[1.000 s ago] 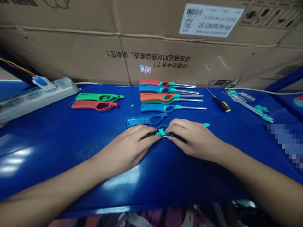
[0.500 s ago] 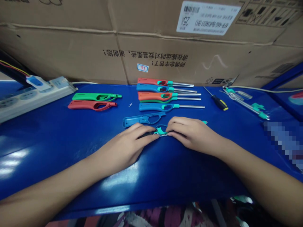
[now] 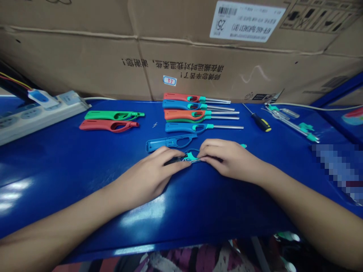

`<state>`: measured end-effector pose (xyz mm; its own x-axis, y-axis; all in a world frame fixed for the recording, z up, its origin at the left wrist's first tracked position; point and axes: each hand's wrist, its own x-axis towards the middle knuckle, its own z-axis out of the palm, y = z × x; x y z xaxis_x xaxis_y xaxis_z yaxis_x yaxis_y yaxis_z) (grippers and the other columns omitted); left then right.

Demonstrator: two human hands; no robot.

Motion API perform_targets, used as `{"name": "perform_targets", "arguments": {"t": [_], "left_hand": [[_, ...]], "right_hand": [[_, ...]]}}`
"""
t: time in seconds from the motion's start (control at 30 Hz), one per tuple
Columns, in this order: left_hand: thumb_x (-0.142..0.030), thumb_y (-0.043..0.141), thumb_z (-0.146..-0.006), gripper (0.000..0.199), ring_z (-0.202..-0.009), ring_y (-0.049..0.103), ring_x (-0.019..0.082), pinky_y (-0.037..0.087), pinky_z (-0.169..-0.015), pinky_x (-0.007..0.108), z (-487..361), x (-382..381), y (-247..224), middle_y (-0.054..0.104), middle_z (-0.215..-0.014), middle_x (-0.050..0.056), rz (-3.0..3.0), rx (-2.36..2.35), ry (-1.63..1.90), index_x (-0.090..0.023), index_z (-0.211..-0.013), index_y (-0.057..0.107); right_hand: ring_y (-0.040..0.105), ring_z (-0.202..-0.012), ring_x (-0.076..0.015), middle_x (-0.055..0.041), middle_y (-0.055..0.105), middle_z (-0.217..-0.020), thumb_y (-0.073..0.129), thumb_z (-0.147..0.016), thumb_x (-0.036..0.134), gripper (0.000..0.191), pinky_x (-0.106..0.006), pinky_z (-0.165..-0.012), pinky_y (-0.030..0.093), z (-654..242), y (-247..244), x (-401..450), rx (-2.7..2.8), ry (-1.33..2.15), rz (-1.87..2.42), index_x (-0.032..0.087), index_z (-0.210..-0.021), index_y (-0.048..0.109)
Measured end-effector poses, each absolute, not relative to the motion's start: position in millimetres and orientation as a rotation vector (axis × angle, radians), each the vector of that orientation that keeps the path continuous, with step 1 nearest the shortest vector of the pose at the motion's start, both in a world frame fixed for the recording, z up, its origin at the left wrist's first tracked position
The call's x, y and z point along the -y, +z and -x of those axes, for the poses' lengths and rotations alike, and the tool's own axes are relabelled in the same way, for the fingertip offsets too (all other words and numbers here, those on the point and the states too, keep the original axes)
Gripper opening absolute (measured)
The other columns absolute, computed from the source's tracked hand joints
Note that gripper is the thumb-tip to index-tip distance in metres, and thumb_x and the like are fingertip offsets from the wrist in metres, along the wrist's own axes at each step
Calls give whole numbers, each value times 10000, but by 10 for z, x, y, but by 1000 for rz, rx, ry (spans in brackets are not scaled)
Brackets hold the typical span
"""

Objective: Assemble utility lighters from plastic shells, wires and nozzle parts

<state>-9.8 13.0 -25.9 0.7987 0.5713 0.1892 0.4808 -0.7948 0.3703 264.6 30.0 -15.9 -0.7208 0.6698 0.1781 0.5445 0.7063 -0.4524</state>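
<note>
Between my two hands, low on the blue table, lies a partly assembled lighter (image 3: 193, 156) with a teal trigger and thin wires showing. My left hand (image 3: 159, 170) is closed around its handle end, thumb and fingers at the near edge. From the other side my right hand (image 3: 224, 156) pinches the part just right of the trigger. Much of this lighter is covered by my fingers; a teal tip (image 3: 243, 146) shows beyond my right hand. Just behind it rests a blue lighter half-shell (image 3: 171, 142), its hollow inside facing up.
Several lighters (image 3: 187, 127) with metal tubes lie stacked behind. Green (image 3: 104, 115) and red (image 3: 104, 125) casings are left of small pins (image 3: 154, 124). A screwdriver (image 3: 261, 122) and loose lighter parts (image 3: 295, 122) lie right. A power strip (image 3: 36, 113) stands left; a cardboard box (image 3: 99, 64) walls the back.
Both hands stay on the lighter, with my right fingers shifted very slightly left. The whole view has drifted a little; nothing else has visibly changed.
</note>
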Motion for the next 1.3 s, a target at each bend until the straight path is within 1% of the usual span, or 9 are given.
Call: {"name": "perform_targets", "arguments": {"t": [0.1, 0.2, 0.3, 0.4, 0.63, 0.73, 0.97, 1.2, 1.3], "left_hand": [[-98, 438, -998, 453, -1229, 517, 240, 492, -1050, 415, 98, -126, -269, 560, -1380, 92, -2672, -807, 426, -252, -1407, 558], [-113, 427, -1012, 432, -1230, 509, 236, 486, -1059, 412, 83, -125, -272, 555, -1368, 104, -2678, -809, 444, -228, -1408, 555], [-114, 417, -1011, 421, -1218, 509, 249, 505, -1039, 425, 56, -119, -258, 554, -1342, 124, -2730, -808, 444, -203, -1393, 572], [-97, 436, -990, 448, -1204, 511, 281, 538, -1001, 451, 34, -98, -230, 555, -1338, 142, -2843, -806, 367, -184, -1411, 563], [-116, 470, -976, 470, -1144, 540, 315, 587, -930, 486, 18, -47, -198, 572, -1336, 164, -3014, -815, 230, -138, -1441, 532], [-123, 470, -980, 460, -1146, 545, 318, 591, -925, 484, 14, -49, -206, 580, -1329, 162, -3021, -819, 238, -137, -1433, 542], [-125, 491, -977, 480, -1200, 522, 315, 573, -969, 472, 39, -49, -228, 565, -1372, 152, -3016, -830, 244, -161, -1454, 527], [-132, 478, -990, 476, -1216, 521, 305, 559, -993, 452, 52, -47, -262, 565, -1369, 150, -3022, -832, 250, -162, -1464, 511], [-151, 472, -1002, 462, -1215, 527, 305, 556, -994, 448, 66, -46, -282, 569, -1360, 156, -3034, -815, 292, -154, -1463, 510]], "right_hand": [[642, -893, -161, -44, 678, -970, 564, -977, 163, 123, -282, -801, 501, -2641, -165, -301, 2512, 637, 970, 182, -978, 686], [640, -923, -165, -51, 678, -997, 545, -980, 147, 136, -282, -822, 492, -2630, -153, -283, 2526, 607, 981, 175, -1017, 673], [630, -925, -177, -64, 669, -1028, 503, -992, 144, 169, -284, -764, 478, -2613, -123, -242, 2632, 433, 1006, 172, -1060, 656], [625, -846, -182, -75, 671, -1033, 471, -1003, 156, 214, -292, -673, 451, -2596, -97, -193, 2745, 205, 988, 168, -1054, 679], [662, -871, -214, -75, 719, -992, 494, -1002, 187, 236, -342, -701, 475, -2562, -77, -71, 2782, -31, 962, 142, -1015, 726], [679, -867, -203, -61, 736, -993, 503, -999, 192, 237, -337, -697, 484, -2551, -68, -51, 2741, -22, 987, 154, -1003, 736], [704, -920, -167, -34, 750, -1006, 540, -980, 165, 210, -279, -789, 522, -2544, -92, -67, 2612, 222, 982, 155, -1033, 743], [710, -898, -176, -28, 744, -991, 530, -987, 187, 225, -303, -704, 488, -2531, -94, -38, 2675, 128, 1001, 175, -1045, 748], [714, -895, -172, -26, 747, -993, 524, -988, 185, 231, -302, -706, 487, -2535, -84, -41, 2681, 105, 998, 175, -1046, 747]]}}
